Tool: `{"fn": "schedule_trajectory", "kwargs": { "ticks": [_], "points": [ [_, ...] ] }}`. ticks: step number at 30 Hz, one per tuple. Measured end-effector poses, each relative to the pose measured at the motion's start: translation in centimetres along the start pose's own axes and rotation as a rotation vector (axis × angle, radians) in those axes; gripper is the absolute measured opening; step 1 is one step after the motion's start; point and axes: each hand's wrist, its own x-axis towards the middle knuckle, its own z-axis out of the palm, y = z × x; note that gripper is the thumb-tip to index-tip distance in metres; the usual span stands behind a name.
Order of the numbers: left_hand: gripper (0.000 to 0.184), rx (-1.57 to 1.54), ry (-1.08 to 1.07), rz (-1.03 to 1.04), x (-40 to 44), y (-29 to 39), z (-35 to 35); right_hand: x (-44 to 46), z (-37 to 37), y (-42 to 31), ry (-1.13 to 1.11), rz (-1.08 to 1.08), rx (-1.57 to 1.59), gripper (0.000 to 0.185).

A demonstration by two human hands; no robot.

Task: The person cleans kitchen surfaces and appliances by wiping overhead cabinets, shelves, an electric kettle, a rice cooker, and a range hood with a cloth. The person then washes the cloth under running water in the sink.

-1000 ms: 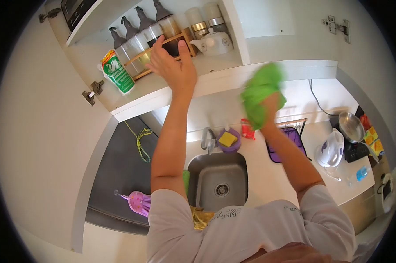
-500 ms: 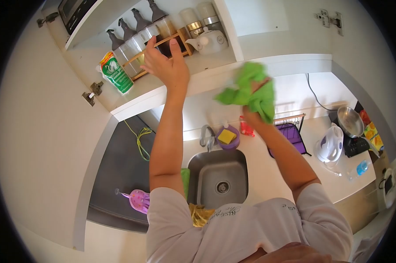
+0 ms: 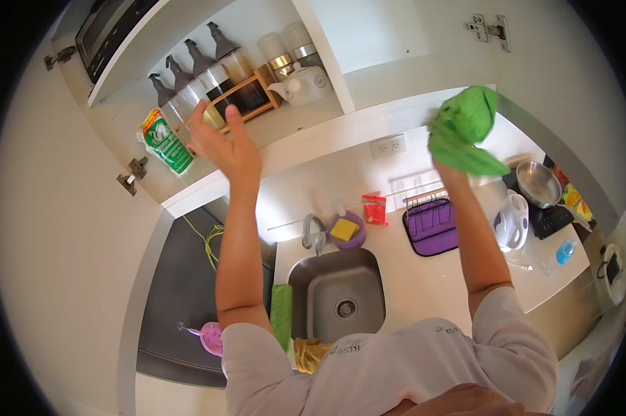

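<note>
My left hand [image 3: 226, 148] is raised before the cabinet shelf, fingers apart, holding nothing. Just behind it, a wooden rack [image 3: 263, 84] carries several glass bottles with grey tops, some with dark liquid. To its left leans a green and white pouch [image 3: 167, 142] on the shelf. Right of the rack stands a white teapot [image 3: 304, 85], with two lidded jars [image 3: 279, 62] behind it. A green cloth [image 3: 469, 128] is bunched in my right hand [image 3: 451, 172], by the right part of the shelf's front edge; the cloth hides most of the fingers.
Below are a steel sink [image 3: 302, 291], a faucet [image 3: 313, 232], a purple bowl [image 3: 354, 241] with a yellow sponge [image 3: 344, 229], a dish rack [image 3: 431, 222], a kettle [image 3: 512, 220] and a pan [image 3: 539, 184]. An open cabinet door [image 3: 70, 229] stands at left.
My right hand has swept the green cloth to the right along the shelf edge. My left hand appears lower and further left as the view shifts, still empty.
</note>
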Motion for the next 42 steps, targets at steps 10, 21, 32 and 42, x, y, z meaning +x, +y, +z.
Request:
{"fn": "schedule_trajectory", "kwargs": {
  "ticks": [10, 21, 32, 42],
  "points": [
    [0.051, 0.021, -0.072, 0.014, -1.5, -1.1, 1.0, 4.3, -2.3, -6.4, -0.060, -0.301, -0.868, 0.030],
    [0.051, 0.136, -0.080, 0.109, -2.4, -0.8, 1.5, 2.7, 5.9, -12.2, -0.476, -0.538, -0.998, 0.018],
    [0.052, 0.151, -0.111, 0.145, -2.4, -1.1, 0.6, 4.4, -7.6, -15.8, -0.797, -0.641, -2.250, 0.050],
    [0.052, 0.090, -0.100, 0.174, -2.8, -2.1, 0.3, -0.4, -13.1, -31.2, -0.387, -0.385, -2.404, 0.050]
  ]
}}
